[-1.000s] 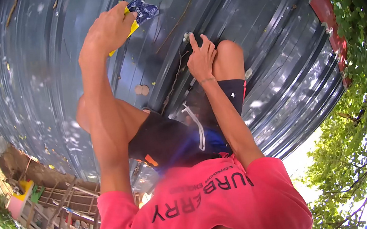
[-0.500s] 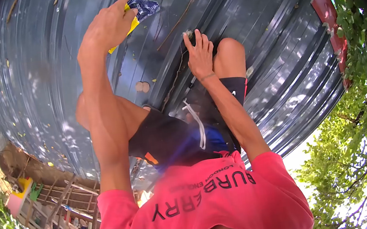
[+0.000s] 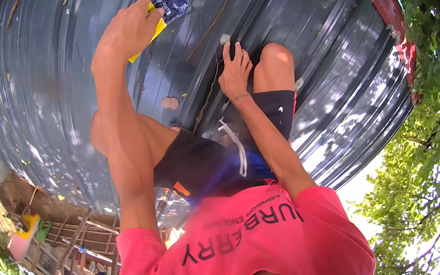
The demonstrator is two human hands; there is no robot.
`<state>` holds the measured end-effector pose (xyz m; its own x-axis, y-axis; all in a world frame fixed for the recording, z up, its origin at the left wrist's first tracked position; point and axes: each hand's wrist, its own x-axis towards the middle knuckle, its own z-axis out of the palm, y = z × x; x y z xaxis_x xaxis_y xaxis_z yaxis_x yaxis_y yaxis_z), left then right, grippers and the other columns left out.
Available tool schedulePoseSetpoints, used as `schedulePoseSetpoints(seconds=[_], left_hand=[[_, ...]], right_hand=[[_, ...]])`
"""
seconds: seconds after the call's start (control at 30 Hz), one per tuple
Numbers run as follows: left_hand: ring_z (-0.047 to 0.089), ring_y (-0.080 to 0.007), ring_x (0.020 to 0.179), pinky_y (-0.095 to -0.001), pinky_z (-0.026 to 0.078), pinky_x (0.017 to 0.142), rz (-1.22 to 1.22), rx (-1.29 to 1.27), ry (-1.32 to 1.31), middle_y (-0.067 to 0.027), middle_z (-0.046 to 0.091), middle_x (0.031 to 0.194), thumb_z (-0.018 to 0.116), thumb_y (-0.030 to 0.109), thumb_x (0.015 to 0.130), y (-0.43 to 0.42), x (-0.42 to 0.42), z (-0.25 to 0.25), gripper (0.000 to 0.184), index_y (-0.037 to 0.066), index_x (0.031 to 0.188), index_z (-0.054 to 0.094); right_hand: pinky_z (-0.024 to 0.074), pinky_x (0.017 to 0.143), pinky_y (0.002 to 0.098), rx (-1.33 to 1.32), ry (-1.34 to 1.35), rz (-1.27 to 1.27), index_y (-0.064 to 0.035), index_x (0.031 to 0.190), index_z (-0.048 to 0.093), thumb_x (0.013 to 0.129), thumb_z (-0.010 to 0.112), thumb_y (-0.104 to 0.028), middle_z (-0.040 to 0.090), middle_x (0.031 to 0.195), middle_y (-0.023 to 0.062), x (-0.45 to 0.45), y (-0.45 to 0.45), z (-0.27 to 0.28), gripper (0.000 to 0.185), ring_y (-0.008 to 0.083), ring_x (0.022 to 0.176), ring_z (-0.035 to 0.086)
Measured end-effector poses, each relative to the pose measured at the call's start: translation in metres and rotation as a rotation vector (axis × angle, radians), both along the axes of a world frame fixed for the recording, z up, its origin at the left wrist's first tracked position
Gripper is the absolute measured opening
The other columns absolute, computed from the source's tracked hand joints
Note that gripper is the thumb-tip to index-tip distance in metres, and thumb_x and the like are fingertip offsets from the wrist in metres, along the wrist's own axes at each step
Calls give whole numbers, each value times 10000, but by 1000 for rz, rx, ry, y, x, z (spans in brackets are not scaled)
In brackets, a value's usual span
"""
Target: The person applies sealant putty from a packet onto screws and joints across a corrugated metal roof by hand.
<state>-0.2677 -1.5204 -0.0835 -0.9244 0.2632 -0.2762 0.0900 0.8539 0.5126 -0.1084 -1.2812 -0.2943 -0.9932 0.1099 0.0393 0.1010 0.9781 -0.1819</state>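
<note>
My left hand (image 3: 131, 30) is closed around a crumpled yellow and dark blue plastic packet (image 3: 171, 7), resting at the upper left over the metal roof. Fingers and palm hide part of the packet. My right hand (image 3: 235, 72) is near the raised knee, its fingers apart and slightly bent, holding nothing that I can see. Just beyond its index fingertip, a small pale grey lump (image 3: 225, 39) sits on a roof rib; whether the fingertip touches it I cannot tell.
Ribbed dark metal roofing (image 3: 62, 102) spreads around my legs, with twigs (image 3: 215, 20) and bits of leaf on it. A red roof edge (image 3: 388, 12) runs along the right, beside tree foliage (image 3: 416, 168). Wooden framing (image 3: 79, 243) shows below at the lower left.
My right hand has drawn back slightly toward my body and left, showing more of the pale lump. My left hand and the packet have barely moved.
</note>
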Motion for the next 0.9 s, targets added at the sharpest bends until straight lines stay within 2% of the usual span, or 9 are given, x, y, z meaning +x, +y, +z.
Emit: schedulePoseSetpoints(seconds=[0.03, 0.33, 0.57, 0.77, 0.9], left_hand=[[633, -471, 899, -527, 474, 793, -2, 2, 9, -262, 682, 956, 520, 385, 1037, 0, 0, 0, 382, 20, 1135, 578], [647, -466, 876, -520, 486, 787, -11, -14, -10, -262, 689, 947, 530, 392, 1032, -3, -2, -1, 397, 23, 1165, 588], [656, -457, 879, -514, 488, 778, -4, -5, -3, -258, 693, 948, 529, 396, 1034, -3, 0, 1, 395, 27, 1162, 586], [652, -455, 889, -514, 485, 786, -15, -21, 8, -255, 692, 957, 525, 404, 1034, -6, -2, -5, 399, 31, 1163, 585], [649, -454, 897, -514, 484, 795, 14, -19, -32, -256, 691, 966, 526, 418, 1033, -6, -1, 0, 412, 32, 1161, 584]], right_hand=[[284, 1140, 575, -32, -7, 9, -37, 1540, 371, 811, 606, 19, 320, 1585, 260, 1, -3, -1, 768, 448, 1402, 343], [279, 1148, 578, -99, 82, -23, -92, 1498, 471, 813, 589, 38, 328, 1582, 258, -8, 6, 9, 707, 445, 1400, 349], [315, 1123, 537, -21, 110, 91, -108, 1490, 487, 806, 612, 32, 356, 1567, 254, -24, 13, 9, 709, 416, 1392, 374], [341, 1120, 525, 318, 52, 217, -133, 1543, 436, 881, 640, -86, 307, 1630, 207, -14, 14, -3, 694, 392, 1436, 368], [309, 1164, 532, 465, -87, 172, -166, 1596, 355, 903, 649, -158, 230, 1679, 176, 1, 15, -6, 752, 395, 1490, 305]])
